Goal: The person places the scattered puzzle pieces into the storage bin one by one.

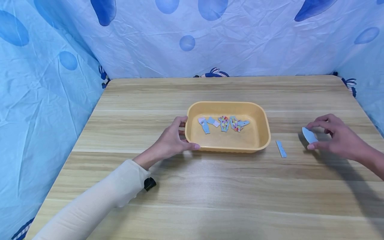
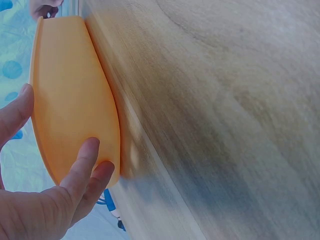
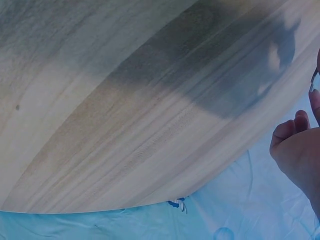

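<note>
A yellow-orange plastic basin [image 1: 228, 149] sits on the table, with several small flat puzzle pieces [image 1: 224, 124] inside, light blue with pink or multicoloured prints. My left hand [image 1: 171, 141] grips the basin's left end, thumb along its front side and fingers at its left wall; the left wrist view shows fingertips against the basin's outer wall [image 2: 75, 100]. Over the table at the right, my right hand [image 1: 337, 136] pinches a larger light-blue puzzle piece [image 1: 309, 135] between thumb and fingers. Only part of the right hand [image 3: 300, 150] enters the right wrist view.
A narrow light-blue piece [image 1: 281, 149] lies on the wooden table [image 1: 210, 200] between the basin and my right hand. Blue patterned cloth [image 1: 240, 43] hangs around the table's back and sides. A small black object [image 1: 149, 183] shows by my left cuff.
</note>
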Demonstrator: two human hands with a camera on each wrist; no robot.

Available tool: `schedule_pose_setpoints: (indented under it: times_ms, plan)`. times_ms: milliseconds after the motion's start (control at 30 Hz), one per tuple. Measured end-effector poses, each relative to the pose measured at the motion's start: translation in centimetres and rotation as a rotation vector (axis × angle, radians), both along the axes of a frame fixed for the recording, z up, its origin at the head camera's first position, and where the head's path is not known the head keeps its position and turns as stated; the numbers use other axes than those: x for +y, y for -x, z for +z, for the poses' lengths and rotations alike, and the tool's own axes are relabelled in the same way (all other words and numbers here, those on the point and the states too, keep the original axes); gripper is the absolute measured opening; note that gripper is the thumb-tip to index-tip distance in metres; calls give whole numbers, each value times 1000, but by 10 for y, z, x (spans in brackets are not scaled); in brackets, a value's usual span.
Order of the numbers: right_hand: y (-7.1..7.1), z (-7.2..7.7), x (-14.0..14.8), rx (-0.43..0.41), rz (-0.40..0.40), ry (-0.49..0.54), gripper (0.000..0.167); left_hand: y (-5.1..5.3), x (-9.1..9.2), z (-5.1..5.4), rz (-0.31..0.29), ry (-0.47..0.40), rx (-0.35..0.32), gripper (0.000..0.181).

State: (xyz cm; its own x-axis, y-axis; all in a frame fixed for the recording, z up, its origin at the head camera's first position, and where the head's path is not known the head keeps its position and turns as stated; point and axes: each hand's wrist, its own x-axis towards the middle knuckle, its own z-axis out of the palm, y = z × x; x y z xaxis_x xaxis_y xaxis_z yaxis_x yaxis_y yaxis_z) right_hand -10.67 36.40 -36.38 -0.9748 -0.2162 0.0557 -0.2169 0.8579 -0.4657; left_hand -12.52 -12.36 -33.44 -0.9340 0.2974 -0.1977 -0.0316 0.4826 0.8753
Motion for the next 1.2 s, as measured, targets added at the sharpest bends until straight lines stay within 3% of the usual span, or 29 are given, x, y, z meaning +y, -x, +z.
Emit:
schedule_pose_setpoints:
  times_ms: [400, 733, 1200]
  plan:
    - [3, 3, 0, 59, 23, 12, 52, 1, 0, 0, -5, 13, 4, 103]
    - [8, 12, -9, 38, -1, 56, 52, 1, -1, 0, -10, 9, 3, 104]
    - [20, 25, -29, 69, 31, 109, 52, 1, -1, -1, -12, -1, 7, 102]
